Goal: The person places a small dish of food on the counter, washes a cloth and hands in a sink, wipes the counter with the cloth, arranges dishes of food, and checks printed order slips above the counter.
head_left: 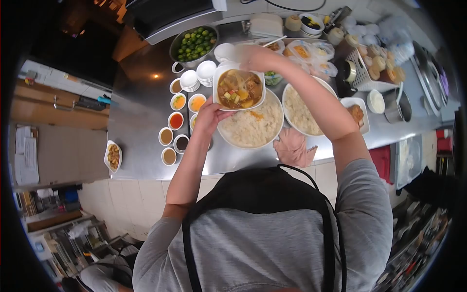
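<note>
Head view: we see the left hand (210,118) clamped on the near left corner of a squarish white bowl (218,72), glossy and smooth, with rounded corners and thick rims. The bowl sits just ahead and to the right of that hand, raised over the counter, its mouth facing up toward us; its sides are nearly equal, so we cannot make out a clear long axis. Inside lies a wet brown stew (239,91), lumpy, with yellow and green chunks and a pale, slick heap toward the far side. The right hand (249,57) is over the bowl's far rim, blurred; we cannot tell whether its fingers are apart or together. Right of the left hand and partly under the bowl, a round white plate (248,147) carries grainy cooked rice (253,130); farther right lies a crumpled pinkish cloth (293,146), soft and folded. Left of the left hand we note round sauce cups (175,120) with orange, red and brown liquids, on brushed steel counter (134,126). Ahead of the left hand are stacked small white dishes (206,69); beyond them, left of the right hand, shiny green limes (195,45) fill a round metal bowl.
</note>
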A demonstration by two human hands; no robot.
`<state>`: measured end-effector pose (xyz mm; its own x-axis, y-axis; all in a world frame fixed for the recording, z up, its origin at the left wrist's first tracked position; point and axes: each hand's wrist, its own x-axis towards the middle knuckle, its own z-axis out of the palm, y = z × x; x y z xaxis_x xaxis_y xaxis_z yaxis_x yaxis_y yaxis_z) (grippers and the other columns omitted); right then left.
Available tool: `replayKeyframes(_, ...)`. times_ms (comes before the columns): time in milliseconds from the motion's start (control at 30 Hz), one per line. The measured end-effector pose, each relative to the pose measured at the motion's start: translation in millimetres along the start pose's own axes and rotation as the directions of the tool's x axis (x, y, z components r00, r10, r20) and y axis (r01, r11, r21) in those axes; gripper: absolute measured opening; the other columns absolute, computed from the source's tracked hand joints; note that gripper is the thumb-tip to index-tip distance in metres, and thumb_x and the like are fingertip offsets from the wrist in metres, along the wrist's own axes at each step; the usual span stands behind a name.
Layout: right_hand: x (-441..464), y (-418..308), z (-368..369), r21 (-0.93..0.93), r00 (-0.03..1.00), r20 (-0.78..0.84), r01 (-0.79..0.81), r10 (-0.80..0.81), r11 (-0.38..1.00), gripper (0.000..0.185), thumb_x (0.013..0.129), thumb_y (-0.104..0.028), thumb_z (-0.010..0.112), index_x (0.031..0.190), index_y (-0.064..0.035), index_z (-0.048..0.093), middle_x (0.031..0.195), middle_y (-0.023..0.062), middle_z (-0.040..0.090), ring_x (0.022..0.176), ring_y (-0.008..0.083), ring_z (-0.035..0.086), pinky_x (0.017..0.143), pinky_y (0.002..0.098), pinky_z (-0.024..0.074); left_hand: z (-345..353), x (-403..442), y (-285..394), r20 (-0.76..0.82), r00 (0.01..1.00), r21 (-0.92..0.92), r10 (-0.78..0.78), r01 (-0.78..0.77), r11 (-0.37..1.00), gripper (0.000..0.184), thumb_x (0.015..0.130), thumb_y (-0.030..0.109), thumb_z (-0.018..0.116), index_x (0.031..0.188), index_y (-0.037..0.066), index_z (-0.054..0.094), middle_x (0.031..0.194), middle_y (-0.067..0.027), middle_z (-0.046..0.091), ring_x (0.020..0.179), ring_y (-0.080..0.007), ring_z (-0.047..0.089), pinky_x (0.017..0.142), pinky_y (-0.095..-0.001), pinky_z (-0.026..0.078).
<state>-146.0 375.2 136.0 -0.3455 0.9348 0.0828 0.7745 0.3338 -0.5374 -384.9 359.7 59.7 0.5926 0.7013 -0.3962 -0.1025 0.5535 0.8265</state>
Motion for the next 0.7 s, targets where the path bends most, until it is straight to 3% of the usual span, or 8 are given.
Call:
replayKeyframes(100,-25.3,-20.3,11.3,-0.154,0.873,-0.424,-0.331,0.240,0.931,0.009,0.067,-0.014,0.060,0.065,-0.0072,0.064,0.079,0.0110,0.057,0.076,0.0271,0.058,0.068,0.0348,0.0454,0.1,-2.0,2.3,0.062,0.998,0.057,-0.024,0.021,0.998,0.037,0.082,0.000,0.034,0.118,-0.002,0.040,0.104,-0.0163,0.056,0.089,-0.0255,0.060,0.075,-0.0312,0.052)
replayKeyframes(233,-105.1,-35.9,-0.6,0.058,0.702,-0.661,-0.306,0.266,0.950,0.008,0.070,-0.010,0.060,0.077,-0.0062,0.062,0.077,0.0100,0.058,0.072,0.0259,0.058,0.065,0.0353,0.0449,0.2,-8.0,2.0,0.175,0.984,0.038,-0.018,0.011,0.999,0.042,0.079,0.000,0.038,0.121,-0.001,0.035,0.110,-0.0165,0.051,0.095,-0.0279,0.057,0.082,-0.0361,0.049)
replayKeyframes(300,-171.4,-48.0,1.3,0.160,0.617,-0.677,-0.408,0.401,0.899,0.017,0.074,-0.014,0.060,0.082,0.0011,0.058,0.080,0.0145,0.060,0.068,0.0233,0.057,0.063,0.0328,0.0454,-10.7,-17.0,0.5,0.221,0.974,0.038,-0.043,0.036,0.999,0.044,0.078,-0.001,0.038,0.122,-0.001,0.033,0.114,-0.0168,0.048,0.098,-0.0297,0.055,0.085,-0.0380,0.047)
replayKeyframes(367,-287.3,-38.8,42.1,0.359,0.279,-0.838,-0.363,0.468,0.860,0.019,0.074,-0.019,0.063,0.081,-0.0011,0.059,0.073,0.0113,0.059,0.060,0.0209,0.055,0.059,0.0323,0.0443,-5.0,-25.8,-11.8,0.281,0.954,0.098,-0.104,0.079,0.992,0.045,0.077,-0.002,0.038,0.122,-0.002,0.033,0.117,-0.0166,0.046,0.102,-0.0302,0.052,0.089,-0.0410,0.044)
replayKeyframes(433,-370.5,-44.8,68.0,0.507,0.024,-0.668,-0.717,0.744,0.478,0.021,0.072,-0.021,0.065,0.076,-0.0019,0.059,0.068,0.0123,0.059,0.058,0.0230,0.056,0.058,0.0337,0.0447,1.6,-41.2,-18.1,0.289,0.950,0.138,-0.116,0.078,0.987,0.043,0.077,-0.002,0.039,0.120,-0.002,0.036,0.117,-0.0161,0.046,0.105,-0.0295,0.050,0.091,-0.0419,0.043)
replayKeyframes(500,-441.5,-34.0,114.7,0.485,-0.168,-0.609,-0.852,0.776,0.196,0.021,0.069,-0.022,0.066,0.072,-0.0028,0.059,0.068,0.0137,0.059,0.062,0.0262,0.057,0.059,0.0355,0.0449,6.8,-48.6,-28.1,0.298,0.942,0.142,-0.158,0.120,0.983,0.046,0.077,-0.002,0.039,0.123,-0.003,0.032,0.117,-0.0168,0.046,0.105,-0.0291,0.050,0.091,-0.0419,0.043)
replayKeyframes(600,-531.4,23.1,220.6,0.557,-0.317,-0.641,-0.819,0.699,0.139,0.021,0.064,-0.021,0.069,0.071,-0.0033,0.059,0.070,0.0159,0.059,0.066,0.0298,0.058,0.061,0.0378,0.0459,19.2,-53.6,-43.1,0.288,0.932,0.154,-0.219,0.181,0.971,0.048,0.076,-0.004,0.042,0.122,-0.004,0.031,0.117,-0.0188,0.046,0.103,-0.0317,0.051,0.089,-0.0392,0.045)
replayKeyframes(700,-584.2,56.4,288.3,0.440,-0.362,-0.527,-0.890,0.769,-0.118,0.021,0.058,-0.015,0.070,0.074,-0.0048,0.061,0.072,0.0170,0.060,0.070,0.0308,0.059,0.065,0.0393,0.0470,50.9,-69.3,-56.2,0.296,0.930,0.181,-0.216,0.168,0.969,0.051,0.074,-0.004,0.044,0.123,-0.004,0.031,0.119,-0.0177,0.045,0.105,-0.0302,0.050,0.091,-0.0396,0.044)
